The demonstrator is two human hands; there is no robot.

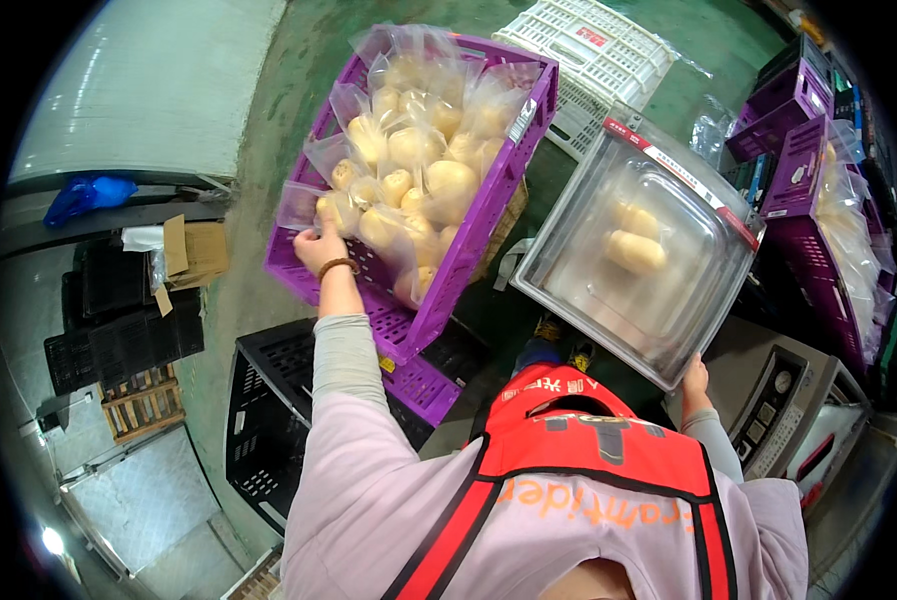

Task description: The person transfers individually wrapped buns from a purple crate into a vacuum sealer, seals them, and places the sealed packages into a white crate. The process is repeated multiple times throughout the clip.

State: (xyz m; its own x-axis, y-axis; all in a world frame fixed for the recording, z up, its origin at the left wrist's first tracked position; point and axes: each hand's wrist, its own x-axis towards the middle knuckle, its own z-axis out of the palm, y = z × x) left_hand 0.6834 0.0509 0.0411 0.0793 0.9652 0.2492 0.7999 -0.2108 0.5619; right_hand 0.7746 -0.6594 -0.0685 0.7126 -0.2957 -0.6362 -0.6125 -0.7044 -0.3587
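My left hand (325, 247) is at the near left corner of a purple plastic crate (456, 315), its fingers against a clear plastic bag of lotus root (334, 210). Whether they grip the bag is hard to see. Several similar bags of pale, peeled pieces (418, 150) fill the crate, some cut ends showing holes. On my right, the transparent lid (568, 277) of a vacuum chamber sealer covers two pale root pieces (636, 251), seen blurred through it. My right hand (694, 379) holds the lid's near right corner; part of that hand is hidden.
White plastic crates (583, 52) stand behind the sealer. Purple crates with bagged produce (801, 180) line the far right, above a grey machine panel with a gauge (771, 397). A black crate (268, 420) is below my left arm. A cardboard box (197, 255) and wooden pallet (145, 405) lie left.
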